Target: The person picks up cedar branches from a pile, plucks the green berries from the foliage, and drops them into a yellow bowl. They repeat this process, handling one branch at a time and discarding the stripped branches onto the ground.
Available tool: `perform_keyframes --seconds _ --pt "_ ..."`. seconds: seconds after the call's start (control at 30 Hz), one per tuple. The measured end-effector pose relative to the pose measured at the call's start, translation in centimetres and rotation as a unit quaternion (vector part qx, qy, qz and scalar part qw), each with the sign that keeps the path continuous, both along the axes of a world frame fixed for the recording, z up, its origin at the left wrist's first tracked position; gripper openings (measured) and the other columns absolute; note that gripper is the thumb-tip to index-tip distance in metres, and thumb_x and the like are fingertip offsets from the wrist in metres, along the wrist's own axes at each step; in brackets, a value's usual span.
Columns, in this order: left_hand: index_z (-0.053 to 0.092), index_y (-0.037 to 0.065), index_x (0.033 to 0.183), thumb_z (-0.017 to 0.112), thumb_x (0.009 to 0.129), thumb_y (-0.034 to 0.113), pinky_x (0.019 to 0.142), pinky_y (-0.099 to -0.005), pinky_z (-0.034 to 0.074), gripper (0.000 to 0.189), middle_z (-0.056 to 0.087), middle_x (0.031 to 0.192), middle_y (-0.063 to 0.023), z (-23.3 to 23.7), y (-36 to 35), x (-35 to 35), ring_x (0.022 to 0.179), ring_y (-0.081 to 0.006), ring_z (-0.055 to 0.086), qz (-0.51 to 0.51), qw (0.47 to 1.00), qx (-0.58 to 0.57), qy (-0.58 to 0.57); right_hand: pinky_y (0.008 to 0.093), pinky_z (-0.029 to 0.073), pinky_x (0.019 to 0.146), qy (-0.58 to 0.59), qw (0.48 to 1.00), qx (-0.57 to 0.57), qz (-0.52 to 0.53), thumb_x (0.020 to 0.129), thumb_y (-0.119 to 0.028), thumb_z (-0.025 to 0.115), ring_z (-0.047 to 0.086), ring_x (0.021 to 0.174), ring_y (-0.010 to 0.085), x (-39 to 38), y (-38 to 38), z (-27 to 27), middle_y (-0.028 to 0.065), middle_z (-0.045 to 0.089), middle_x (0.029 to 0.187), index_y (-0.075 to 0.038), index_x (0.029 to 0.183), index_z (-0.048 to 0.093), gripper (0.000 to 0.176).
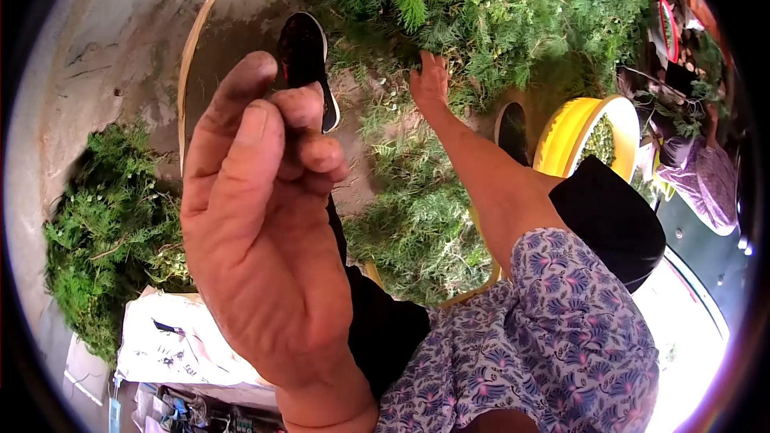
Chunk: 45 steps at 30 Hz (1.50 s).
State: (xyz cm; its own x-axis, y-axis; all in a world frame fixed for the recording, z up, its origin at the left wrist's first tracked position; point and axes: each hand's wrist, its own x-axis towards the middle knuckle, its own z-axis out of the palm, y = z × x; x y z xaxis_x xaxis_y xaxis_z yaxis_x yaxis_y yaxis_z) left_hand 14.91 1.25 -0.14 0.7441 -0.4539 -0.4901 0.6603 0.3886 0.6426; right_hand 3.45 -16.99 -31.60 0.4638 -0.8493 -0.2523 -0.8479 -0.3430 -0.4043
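Large in the foreground on the left is my left hand, palm showing. Its fingers are loosely curled with gaps between them, the fingertips look dark and soiled, and nothing shows in the hand. My right hand reaches away to the lower edge of a big heap of green conifer sprigs. Its fingertips disappear among the leaves, so any grip there is hidden. More cut sprigs lie below and between the two arms.
At the left lies another green pile, with a printed white sack below it. A long wood strip is near a black shoe. To the right are a yellow round container and a person in purple patterned clothing.
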Motion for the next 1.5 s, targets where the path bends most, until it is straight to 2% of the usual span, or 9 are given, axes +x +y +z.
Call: perform_keyframes --seconds 0.17,0.4,0.57,0.9,1.0,1.1,1.33,1.4,1.5 --pt "0.046 -0.003 0.117 0.047 0.091 0.009 0.065 -0.0241 0.041 0.029 0.056 0.09 -0.0065 0.1 -0.1 0.0 0.072 -0.0106 0.051 -0.022 1.0 -0.008 -0.006 0.0425 0.048 0.081 0.063 0.994 0.062 0.067 0.077 -0.005 0.06 0.052 0.099 0.0372 -0.2 0.1 0.4 0.0193 0.04 0.118 -0.009 0.117 0.049 0.041" --pt "0.045 -0.003 0.117 0.047 0.091 0.01 0.064 -0.0239 0.042 0.029 0.056 0.09 -0.0069 0.0 0.0 0.2 0.072 -0.011 0.053 -0.026 0.999 -0.016 -0.008 0.0423 0.047 0.079 -0.115 0.977 0.053 0.174 0.078 -0.01 0.062 0.052 0.098 0.035 -1.7 1.0 -0.7 0.0153 0.043 0.114 -0.01 0.117 0.049 0.041" --pt "0.045 -0.004 0.117 0.047 0.091 0.01 0.064 -0.0238 0.042 0.029 0.056 0.09 -0.0072 0.0 -0.1 0.2 0.072 -0.0113 0.053 -0.022 1.0 -0.007 0.002 0.0413 0.048 0.074 0.056 0.968 0.005 0.246 0.078 -0.014 0.062 0.052 0.097 0.0326 1.8 -0.3 1.5 0.0128 0.043 0.117 -0.015 0.119 0.049 0.043" --pt "0.044 -0.005 0.118 0.047 0.091 0.01 0.065 -0.0243 0.041 0.031 0.055 0.09 -0.0074 0.2 -0.3 0.1 0.073 -0.0118 0.051 -0.022 1.0 -0.006 -0.006 0.0477 0.037 0.091 0.04 0.943 0.031 0.328 0.077 -0.011 0.062 0.037 0.115 0.04 -1.4 1.2 1.1 0.012 0.036 0.133 -0.015 0.12 0.05 0.044" --pt "0.043 -0.005 0.118 0.046 0.092 0.009 0.066 -0.0242 0.041 0.03 0.054 0.09 -0.0072 0.0 -0.4 0.1 0.072 -0.0118 0.051 -0.021 1.0 -0.017 0.006 0.047 0.034 0.096 -0.008 0.962 0.002 0.274 0.076 -0.022 0.067 0.033 0.12 0.04 -3.3 1.5 2.3 0.0161 0.03 0.136 -0.015 0.128 0.042 0.059" --pt "0.043 -0.004 0.118 0.046 0.091 0.009 0.065 -0.0244 0.041 0.03 0.054 0.09 -0.0074 0.2 -0.5 0.0 0.072 -0.0119 0.05 -0.026 1.0 -0.01 0.004 0.0424 0.028 0.103 0.203 0.947 0.027 0.246 0.07 -0.04 0.071 0.028 0.125 0.0398 -3.1 2.5 2.8 0.0214 0.023 0.138 -0.011 0.14 0.014 0.095" --pt "0.043 -0.005 0.118 0.046 0.091 0.009 0.066 -0.0249 0.042 0.031 0.055 0.09 -0.0077 0.2 -0.7 0.0 0.072 -0.0124 0.05 -0.02 1.0 0.019 0.005 0.043 0.03 0.103 0.1 0.972 0.074 0.198 0.072 -0.029 0.071 0.029 0.125 0.0408 -0.8 3.7 -0.4 0.0197 0.022 0.139 -0.011 0.137 0.023 0.083" --pt "0.043 -0.005 0.118 0.046 0.091 0.008 0.065 -0.0246 0.042 0.031 0.055 0.09 -0.0077 0.2 -0.4 0.0 0.072 -0.0125 0.05 -0.027 1.0 0.003 -0.002 0.0436 0.037 0.096 0.088 0.972 0.015 0.22 0.068 -0.024 0.074 0.034 0.12 0.0367 -0.5 3.8 0.8 0.0179 0.028 0.134 -0.012 0.134 0.031 0.079" --pt "0.044 -0.004 0.118 0.047 0.091 0.008 0.065 -0.0244 0.041 0.03 0.055 0.089 -0.0077 0.6 -0.4 0.0 0.071 -0.0126 0.05 -0.018 1.0 0.019 0.009 0.0488 0.026 0.103 0.054 0.929 -0.065 0.361 0.071 -0.032 0.071 0.022 0.129 0.0379 -0.5 2.5 0.7 0.0157 0.019 0.142 -0.018 0.136 0.029 0.079"
